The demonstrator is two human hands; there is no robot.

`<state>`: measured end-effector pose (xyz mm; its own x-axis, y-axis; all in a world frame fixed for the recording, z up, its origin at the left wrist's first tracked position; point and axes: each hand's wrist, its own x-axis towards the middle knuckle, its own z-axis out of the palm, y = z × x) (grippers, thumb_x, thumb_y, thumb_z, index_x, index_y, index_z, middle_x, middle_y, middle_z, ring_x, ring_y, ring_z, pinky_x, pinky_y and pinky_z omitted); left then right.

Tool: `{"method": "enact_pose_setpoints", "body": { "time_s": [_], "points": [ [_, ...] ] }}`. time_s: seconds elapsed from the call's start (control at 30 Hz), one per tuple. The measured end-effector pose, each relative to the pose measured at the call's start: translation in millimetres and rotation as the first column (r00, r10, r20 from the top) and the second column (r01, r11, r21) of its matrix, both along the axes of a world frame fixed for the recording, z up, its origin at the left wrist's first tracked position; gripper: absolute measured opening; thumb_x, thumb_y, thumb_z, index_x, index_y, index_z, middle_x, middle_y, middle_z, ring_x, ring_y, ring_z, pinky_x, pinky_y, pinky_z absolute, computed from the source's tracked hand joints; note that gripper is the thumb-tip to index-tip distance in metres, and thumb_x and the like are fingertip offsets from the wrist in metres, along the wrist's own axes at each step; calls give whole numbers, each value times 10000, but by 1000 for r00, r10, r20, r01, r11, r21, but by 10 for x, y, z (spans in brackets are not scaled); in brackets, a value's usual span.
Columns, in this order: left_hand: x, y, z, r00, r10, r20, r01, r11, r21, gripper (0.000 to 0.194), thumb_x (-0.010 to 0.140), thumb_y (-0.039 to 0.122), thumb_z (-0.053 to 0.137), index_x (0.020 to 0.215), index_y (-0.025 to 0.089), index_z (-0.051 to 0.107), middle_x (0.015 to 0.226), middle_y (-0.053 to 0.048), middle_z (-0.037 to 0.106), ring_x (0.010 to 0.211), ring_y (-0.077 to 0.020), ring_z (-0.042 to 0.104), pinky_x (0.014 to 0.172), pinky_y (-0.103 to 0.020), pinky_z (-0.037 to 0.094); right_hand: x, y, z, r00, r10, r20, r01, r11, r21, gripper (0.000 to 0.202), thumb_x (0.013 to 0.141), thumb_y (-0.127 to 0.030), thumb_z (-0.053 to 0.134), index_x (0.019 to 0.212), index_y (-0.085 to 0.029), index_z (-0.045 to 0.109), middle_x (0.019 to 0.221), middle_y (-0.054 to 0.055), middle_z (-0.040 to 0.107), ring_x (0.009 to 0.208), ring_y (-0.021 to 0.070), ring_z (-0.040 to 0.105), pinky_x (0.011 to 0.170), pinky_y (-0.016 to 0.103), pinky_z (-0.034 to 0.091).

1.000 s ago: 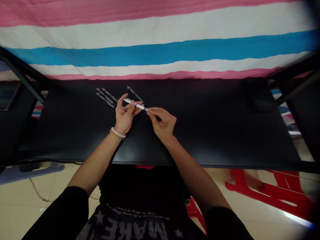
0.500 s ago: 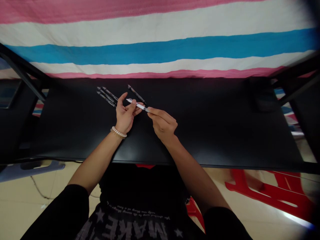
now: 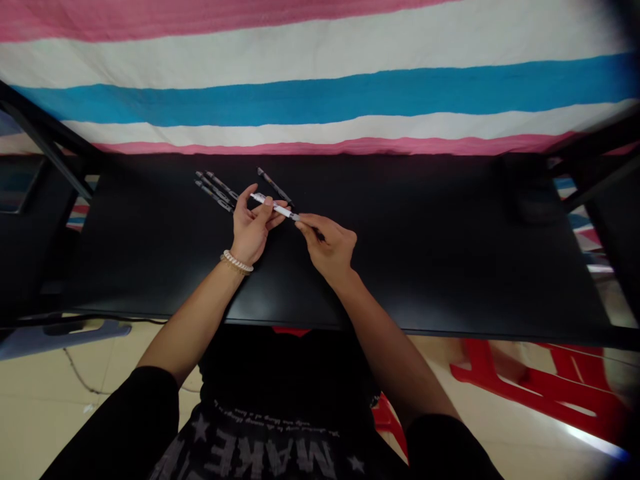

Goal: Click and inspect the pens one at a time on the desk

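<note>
A white pen (image 3: 281, 210) with a dark grip section is held above the table between both hands. My left hand (image 3: 251, 230) pinches its barrel between thumb and fingers, palm turned up, index finger raised. At the pen's lower right end, the fingertips of my right hand (image 3: 330, 245) are closed on the tip section. Just behind the hands lies one dark pen (image 3: 273, 183) on the tabletop. Several dark pens (image 3: 214, 192) lie side by side left of my left hand, their near ends partly covered by it.
The black tabletop (image 3: 450, 253) runs up to a pink, white and blue striped cloth (image 3: 320, 103) at the back. A dark object (image 3: 530, 187) sits at the far right. Red plastic stools (image 3: 540, 387) stand on the floor at the right, and a grey-blue stool (image 3: 65, 339) at the left.
My right hand's fingers have shifted and curled slightly at the pen's tip end. The left hand keeps its hold, and the view has moved a little.
</note>
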<state>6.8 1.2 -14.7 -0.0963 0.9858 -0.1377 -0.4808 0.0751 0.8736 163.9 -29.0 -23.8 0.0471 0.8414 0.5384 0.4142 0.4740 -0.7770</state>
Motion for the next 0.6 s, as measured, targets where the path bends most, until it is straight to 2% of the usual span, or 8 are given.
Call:
{"method": "enact_pose_setpoints", "body": {
  "time_s": [0.13, 0.2, 0.27, 0.33, 0.37, 0.47, 0.53, 0.6],
  "points": [
    [13, -9, 24, 1000, -5, -11, 5, 1000, 2, 625, 807, 355, 825, 1318, 270, 475, 880, -20, 791, 887, -183, 769, 880, -325, 575, -11, 1, -4, 999, 37, -14, -39, 988, -147, 238, 997, -414, 563, 981, -235, 720, 746, -4, 750, 642, 148, 734, 647, 269, 610],
    [24, -14, 29, 1000, 11, -15, -11, 1000, 5, 632, 799, 362, 831, 1317, 270, 479, 873, -20, 787, 928, -196, 765, 885, -328, 571, -13, 10, -7, 998, 49, -46, -56, 984, -172, 260, 967, -458, 603, 1075, -238, 689, 797, -1, 758, 669, 148, 736, 662, 268, 611],
    [31, -17, 30, 1000, 29, -13, -28, 999, 19, 642, 789, 367, 837, 1314, 273, 480, 868, -18, 785, 936, -198, 763, 877, -324, 571, -9, 22, -11, 997, 56, -58, -64, 988, -140, 325, 911, -484, 676, 1130, -244, 672, 897, 18, 771, 754, 164, 748, 723, 291, 623],
    [32, -19, 30, 999, 38, -9, -37, 999, 28, 648, 783, 369, 841, 1313, 278, 479, 866, -13, 785, 906, -191, 765, 866, -320, 573, 1, 33, -21, 997, 63, -53, -69, 991, -116, 300, 895, -485, 694, 1072, -242, 699, 930, 29, 773, 792, 175, 753, 750, 305, 626],
    [31, -18, 29, 999, 37, -8, -37, 999, 28, 652, 781, 370, 843, 1314, 279, 479, 867, -12, 785, 889, -188, 766, 861, -319, 573, 7, 36, -30, 996, 76, -57, -83, 987, -136, 269, 921, -482, 661, 1013, -235, 715, 885, 27, 770, 754, 170, 751, 721, 297, 626],
    [22, -14, 22, 1000, 19, -11, -19, 1000, 15, 671, 777, 377, 845, 1328, 275, 476, 882, -16, 787, 889, -191, 766, 855, -322, 574, 16, 42, -64, 986, 135, -99, -157, 949, -274, 338, 986, -492, 550, 949, -210, 732, 711, 6, 732, 585, 140, 715, 584, 252, 600],
    [14, -6, 14, 1000, 25, -10, -25, 1000, 12, 679, 779, 377, 843, 1337, 274, 469, 878, -13, 785, 923, -194, 764, 871, -324, 570, 15, 47, -74, 983, 136, -125, -167, 942, -290, 341, 936, -517, 624, 1067, -216, 719, 764, 7, 747, 620, 143, 724, 596, 252, 606],
    [3, 6, 5, 999, 47, -5, -47, 999, 9, 674, 786, 370, 837, 1340, 278, 464, 867, -6, 783, 944, -192, 762, 889, -325, 566, 13, 52, -62, 987, 97, -126, -124, 965, -229, 380, 867, -501, 717, 1142, -239, 700, 889, 18, 767, 725, 157, 741, 676, 276, 625]
  ]
}}
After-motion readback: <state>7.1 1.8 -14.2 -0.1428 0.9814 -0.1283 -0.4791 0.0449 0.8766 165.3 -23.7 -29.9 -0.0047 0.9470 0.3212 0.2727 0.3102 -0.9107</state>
